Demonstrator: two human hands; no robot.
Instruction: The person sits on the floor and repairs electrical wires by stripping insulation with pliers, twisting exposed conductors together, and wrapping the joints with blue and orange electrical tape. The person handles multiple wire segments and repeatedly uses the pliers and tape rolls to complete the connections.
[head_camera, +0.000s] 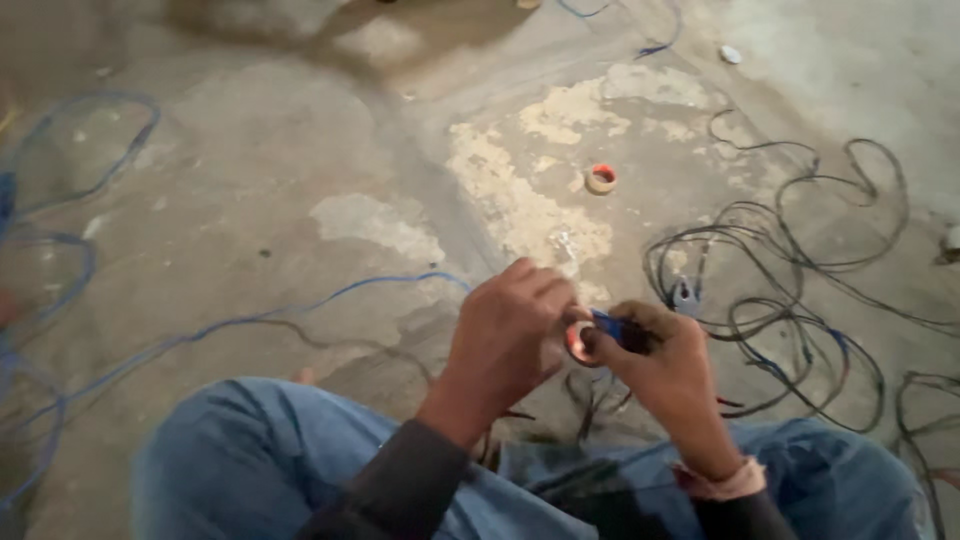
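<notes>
A small roll of tape (577, 343) with a reddish inner ring is held at the lower centre of the frame, between the two hands, above the knees in blue jeans (260, 455). The left hand (505, 335) is curled over the roll from the left, its fingers bent and closed about the roll's rim. The right hand (665, 365) is clenched around a short blue piece of wire or tape end (607, 325), which is pinched between thumb and fingers just beside the roll; the exact grip of the fingertips cannot be told, since that part is blurred.

A blue wire (300, 310) is seen running from the hands across the concrete floor (300, 150) toward the left edge of the frame, where it is looped. A tangle of black wires (800, 280) is spread over the right half of the frame, and a small metal tool (686, 295), perhaps pliers, is lying among them just above the right hand. A second roll of tape (601, 178), pale with a red core, is left on the floor in the upper middle, well apart from the hands.

As to progress, the wrapping is judged to be in its middle: the roll is at the wire and tape seems to be drawn onto it, but no finished, covered joint can be made out. The black wires are lying loose and unbundled, so much appears to be left undone.
</notes>
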